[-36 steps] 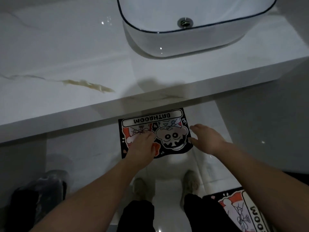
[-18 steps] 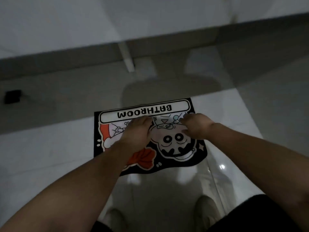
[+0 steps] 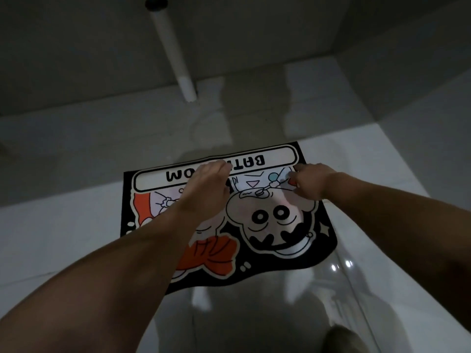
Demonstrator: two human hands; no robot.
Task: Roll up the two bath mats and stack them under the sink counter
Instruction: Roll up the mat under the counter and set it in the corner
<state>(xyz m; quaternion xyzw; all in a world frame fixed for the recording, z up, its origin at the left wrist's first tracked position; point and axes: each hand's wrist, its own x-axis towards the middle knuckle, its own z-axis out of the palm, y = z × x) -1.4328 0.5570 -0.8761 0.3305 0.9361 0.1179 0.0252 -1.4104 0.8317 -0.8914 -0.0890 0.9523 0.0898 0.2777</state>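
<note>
Both hands have slid toward the far edge of the bath mat [image 3: 270,225] lying flat on the floor; left hand [image 3: 206,187] spread, right hand [image 3: 312,182] curled, neither visibly gripping.

I read this as a home bathroom, dimly lit. Evidence: glossy pale tiled floor [image 3: 76,238] with light glints; a white plastic drain pipe [image 3: 175,57] running down to the floor by the grey wall [image 3: 76,59]; a black cartoon-printed fabric bath mat [image 3: 267,225] lying flat on the floor, its white banner lettered "BATHROOM", partly covered by my hands.
</note>
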